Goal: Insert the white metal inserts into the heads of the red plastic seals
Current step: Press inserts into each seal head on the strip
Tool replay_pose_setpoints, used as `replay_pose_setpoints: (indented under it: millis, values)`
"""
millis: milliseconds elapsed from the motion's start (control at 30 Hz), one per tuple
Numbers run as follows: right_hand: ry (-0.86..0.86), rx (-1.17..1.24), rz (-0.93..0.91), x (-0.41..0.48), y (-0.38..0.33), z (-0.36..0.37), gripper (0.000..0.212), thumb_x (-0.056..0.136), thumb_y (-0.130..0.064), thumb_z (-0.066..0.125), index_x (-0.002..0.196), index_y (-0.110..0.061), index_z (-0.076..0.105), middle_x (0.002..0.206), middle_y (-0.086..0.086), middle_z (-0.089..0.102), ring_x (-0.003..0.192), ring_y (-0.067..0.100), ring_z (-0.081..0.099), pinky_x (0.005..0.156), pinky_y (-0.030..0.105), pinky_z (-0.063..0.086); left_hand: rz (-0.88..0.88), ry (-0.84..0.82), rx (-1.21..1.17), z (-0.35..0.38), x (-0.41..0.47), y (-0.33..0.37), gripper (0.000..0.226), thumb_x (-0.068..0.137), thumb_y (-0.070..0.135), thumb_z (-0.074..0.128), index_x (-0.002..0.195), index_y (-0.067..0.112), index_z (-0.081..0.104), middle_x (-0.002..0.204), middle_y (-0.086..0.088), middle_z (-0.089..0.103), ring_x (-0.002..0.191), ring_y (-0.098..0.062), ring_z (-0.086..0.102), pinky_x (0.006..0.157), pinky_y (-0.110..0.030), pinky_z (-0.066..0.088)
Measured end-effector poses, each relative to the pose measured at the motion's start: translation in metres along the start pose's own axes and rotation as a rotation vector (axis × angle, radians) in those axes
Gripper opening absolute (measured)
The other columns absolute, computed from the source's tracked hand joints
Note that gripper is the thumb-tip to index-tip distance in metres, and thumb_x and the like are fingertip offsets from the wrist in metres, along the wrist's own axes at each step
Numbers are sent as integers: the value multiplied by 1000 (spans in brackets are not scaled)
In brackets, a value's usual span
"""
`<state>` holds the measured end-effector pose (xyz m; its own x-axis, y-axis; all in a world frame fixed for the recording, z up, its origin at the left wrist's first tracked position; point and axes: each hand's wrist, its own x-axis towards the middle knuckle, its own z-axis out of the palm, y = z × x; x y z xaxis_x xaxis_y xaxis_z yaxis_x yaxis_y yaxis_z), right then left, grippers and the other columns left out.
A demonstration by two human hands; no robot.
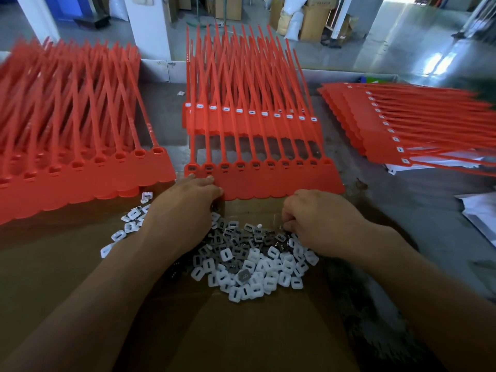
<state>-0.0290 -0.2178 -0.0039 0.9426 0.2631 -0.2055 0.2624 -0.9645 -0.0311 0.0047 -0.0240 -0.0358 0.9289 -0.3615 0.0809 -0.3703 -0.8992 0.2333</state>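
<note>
A strip of joined red plastic seals (281,181) lies in front of me, its heads in a row with dark open sockets. My left hand (188,202) rests on the strip's near left corner, fingertips touching the first heads. A heap of white inserts (255,269), some showing grey metal faces, lies on brown cardboard below the strip. My right hand (319,224) sits at the heap's right edge with fingers curled, pinching at small pieces there. Behind the strip lies another red strip (249,122) whose heads carry white inserts.
A tall stack of red seals (80,167) with empty heads fills the left. A fanned stack of seals with white inserts (389,130) lies at the right, over white papers (480,213). A few loose inserts (128,221) lie left of my left arm.
</note>
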Motion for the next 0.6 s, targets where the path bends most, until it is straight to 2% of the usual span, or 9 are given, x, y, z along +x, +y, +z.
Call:
replay_pose_setpoints:
  millis: [67,167,300,467,533,600]
  values:
    - [33,-82,-32,-3,-4,3,14,91,-15,48,106,-14,50,103,0,50,90,14,47,76,27,39,2,1,5,0,0,0,52,89,2,40,135,23,43,148,3,32,138,-18,23,111,-31,18]
    - [22,-69,-35,-6,-6,4,16,91,-12,46,106,-15,45,100,2,44,85,14,38,75,26,31,-6,0,7,1,1,0,51,89,3,40,136,24,42,148,4,31,138,-18,24,111,-32,20]
    - [71,0,-27,-9,-5,5,13,89,-7,45,94,-17,38,92,-2,44,85,14,45,75,26,35,-2,-7,13,1,1,0,50,90,5,42,136,24,42,149,4,31,138,-18,24,111,-32,20]
    - [85,77,-73,-7,-1,8,18,89,-6,48,99,-20,43,96,-4,52,89,13,51,81,28,41,-8,-7,10,0,0,0,51,89,3,42,136,24,42,149,4,31,138,-19,25,111,-33,22]
    - [91,169,-108,-5,4,8,17,91,-9,46,89,-26,46,93,-10,49,89,5,47,84,24,39,-11,-6,7,0,0,0,52,89,3,41,136,24,42,149,4,31,138,-19,25,111,-33,22]
    - [176,337,-67,2,16,3,20,91,-11,47,83,-29,46,86,-17,46,81,-5,44,75,10,36,-4,-6,13,1,0,1,51,89,4,41,136,24,42,149,4,31,138,-19,25,111,-33,21]
